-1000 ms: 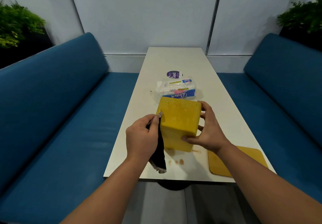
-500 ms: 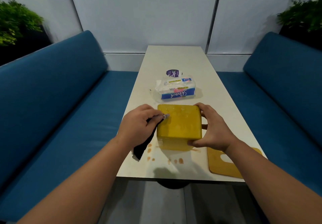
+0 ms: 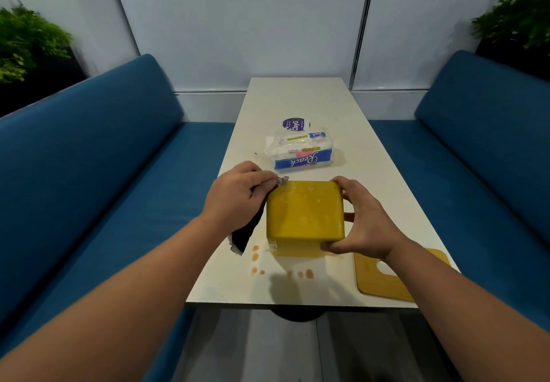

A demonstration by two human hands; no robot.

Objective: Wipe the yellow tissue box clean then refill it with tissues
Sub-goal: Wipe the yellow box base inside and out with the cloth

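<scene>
Your fingers (image 3: 337, 247) on the right hand (image 3: 361, 227) are curled round the right side of the yellow tissue box (image 3: 305, 213), thumb on the near lower corner and fingertips hooked over the far upper corner; the fingers of your left hand (image 3: 235, 200) are bunched together, pinching a dark cloth (image 3: 247, 234) whose pale corner (image 3: 282, 180) shows at the box's far left corner; the rest of the cloth hangs down from under the palm to the table.

Both forearms reach in from the near edge of the view, left arm angled from the lower left, right arm from the lower right; wrists are roughly level with the box.

The blue benches (image 3: 104, 191) flank the white table (image 3: 300, 102); the box stands on the near half of the table, blank face up, between your hands; a yellow board (image 3: 384, 283) lies flat at the near right corner, just beside your right wrist; a plastic tissue pack (image 3: 299, 151) lies beyond the box, near it but apart; a round purple sticker (image 3: 294, 124) sits just behind the pack; brown spots (image 3: 306, 274) mark the table in front of the box.

Compared with half a second ago, the left hand has shifted from the box's top face to its far left corner; the right hand keeps the same grip; the box stands where it was.
</scene>
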